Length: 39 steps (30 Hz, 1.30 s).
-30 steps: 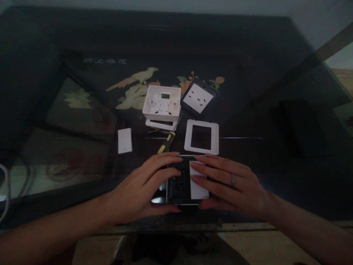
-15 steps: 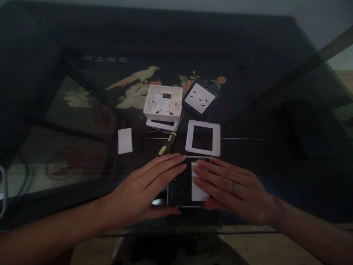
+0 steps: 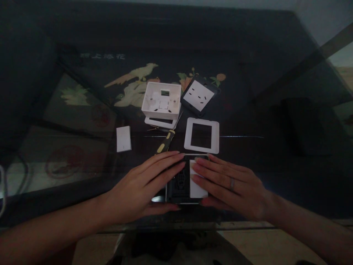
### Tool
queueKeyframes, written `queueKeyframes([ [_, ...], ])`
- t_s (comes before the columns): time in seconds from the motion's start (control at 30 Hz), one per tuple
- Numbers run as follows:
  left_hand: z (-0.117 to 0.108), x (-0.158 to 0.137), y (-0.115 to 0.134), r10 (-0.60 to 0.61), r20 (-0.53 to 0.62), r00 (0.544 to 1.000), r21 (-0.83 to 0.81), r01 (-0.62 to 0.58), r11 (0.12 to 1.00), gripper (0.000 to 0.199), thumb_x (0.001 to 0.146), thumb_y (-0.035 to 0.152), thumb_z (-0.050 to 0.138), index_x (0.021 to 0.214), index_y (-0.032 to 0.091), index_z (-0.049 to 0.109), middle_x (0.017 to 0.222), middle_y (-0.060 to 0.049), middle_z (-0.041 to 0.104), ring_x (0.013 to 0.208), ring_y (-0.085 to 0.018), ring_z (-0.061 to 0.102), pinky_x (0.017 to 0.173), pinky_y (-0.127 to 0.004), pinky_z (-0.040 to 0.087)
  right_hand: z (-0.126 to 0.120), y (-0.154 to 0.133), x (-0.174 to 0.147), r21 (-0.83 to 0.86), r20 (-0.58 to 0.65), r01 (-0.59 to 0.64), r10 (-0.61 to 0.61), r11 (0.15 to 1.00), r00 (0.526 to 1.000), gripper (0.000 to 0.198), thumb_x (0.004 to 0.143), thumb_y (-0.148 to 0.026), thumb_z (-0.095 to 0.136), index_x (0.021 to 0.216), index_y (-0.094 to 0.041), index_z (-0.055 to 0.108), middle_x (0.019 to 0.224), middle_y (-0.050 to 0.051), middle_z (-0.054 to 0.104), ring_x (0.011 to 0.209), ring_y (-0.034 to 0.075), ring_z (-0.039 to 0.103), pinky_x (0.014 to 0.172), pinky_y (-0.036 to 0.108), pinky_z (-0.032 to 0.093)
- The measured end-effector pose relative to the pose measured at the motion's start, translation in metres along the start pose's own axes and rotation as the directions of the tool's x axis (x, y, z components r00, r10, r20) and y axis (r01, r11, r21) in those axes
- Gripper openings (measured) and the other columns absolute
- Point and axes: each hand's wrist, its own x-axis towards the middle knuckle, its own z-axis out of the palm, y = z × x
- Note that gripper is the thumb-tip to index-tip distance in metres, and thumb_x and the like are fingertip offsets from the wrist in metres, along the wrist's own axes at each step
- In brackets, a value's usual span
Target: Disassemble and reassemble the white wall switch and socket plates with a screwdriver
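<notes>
A wall switch (image 3: 179, 189) with a black inner body and pale edges lies near the table's front edge. Its right half carries a white rocker plate (image 3: 197, 189); the left half shows bare black mechanism. My left hand (image 3: 146, 189) grips the switch's left side, fingers along the top and thumb at the bottom edge. With its fingers lying over the rocker plate and its thumb below, my right hand (image 3: 237, 187) holds the right side. Just beyond the switch is a white cover frame (image 3: 188, 137). A loose white rocker plate (image 3: 123, 139) rests to the left.
Farther back, a white mounting box (image 3: 157, 109) sits on another white frame (image 3: 160, 123). Beside it lies a socket module (image 3: 199, 96) with a white face. A screwdriver (image 3: 166, 141) with a black and yellow handle points away, near small screws (image 3: 152, 129). The dark tabletop (image 3: 264, 110) is glossy.
The whole view has shifted slightly, so everything sits a little higher and to the left. Both hands keep their hold on the switch, with no clear change in grip.
</notes>
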Motion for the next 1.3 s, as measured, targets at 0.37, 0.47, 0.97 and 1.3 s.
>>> queueKeyframes([
  [0.37, 0.0, 0.0, 0.0, 0.015, -0.016, 1.0, 0.008, -0.015, 1.0, 0.073, 0.083, 0.042, 0.065, 0.143, 0.014, 0.034, 0.14, -0.018, 0.047, 0.132, -0.031, 0.042, 0.106, -0.047, 0.043, -0.001, -0.001, 0.0, 0.002, 0.021, -0.005, 0.005, 1.0, 1.0, 0.037, 0.089, -0.028, 0.058, 0.122, -0.01, 0.059, 0.126, 0.013, 0.062, 0.128, 0.022, 0.048, 0.105, 0.04, 0.045],
  [0.47, 0.001, 0.0, 0.0, 0.034, -0.025, 0.999, 0.024, -0.033, 0.999, 0.072, 0.083, 0.042, 0.064, 0.141, 0.012, 0.035, 0.138, -0.019, 0.048, 0.133, -0.03, 0.042, 0.106, -0.046, 0.043, -0.001, -0.002, 0.0, 0.017, 0.034, 0.006, -0.006, 1.0, 0.999, 0.04, 0.091, -0.032, 0.055, 0.121, -0.006, 0.059, 0.126, 0.016, 0.062, 0.129, 0.024, 0.046, 0.105, 0.041, 0.044],
  [0.97, 0.001, 0.003, 0.002, 0.04, -0.04, 0.998, 0.069, -0.037, 0.997, 0.067, 0.084, 0.043, 0.062, 0.138, 0.013, 0.037, 0.137, -0.019, 0.05, 0.13, -0.029, 0.045, 0.104, -0.047, 0.045, 0.002, -0.018, 0.003, 0.15, -0.078, -0.197, 0.21, 0.969, 0.975, 0.029, 0.089, -0.017, 0.057, 0.117, -0.014, 0.062, 0.124, 0.01, 0.064, 0.124, 0.019, 0.053, 0.107, 0.045, 0.042],
  [1.3, 0.002, 0.003, 0.002, 0.043, -0.041, 0.998, 0.078, -0.04, 0.996, 0.067, 0.083, 0.042, 0.064, 0.138, 0.013, 0.038, 0.137, -0.018, 0.05, 0.13, -0.029, 0.045, 0.105, -0.047, 0.043, 0.005, -0.017, 0.001, 0.12, -0.076, -0.163, 0.173, 0.979, 0.982, 0.03, 0.089, -0.016, 0.057, 0.118, -0.013, 0.061, 0.126, 0.01, 0.063, 0.126, 0.02, 0.051, 0.107, 0.045, 0.043],
])
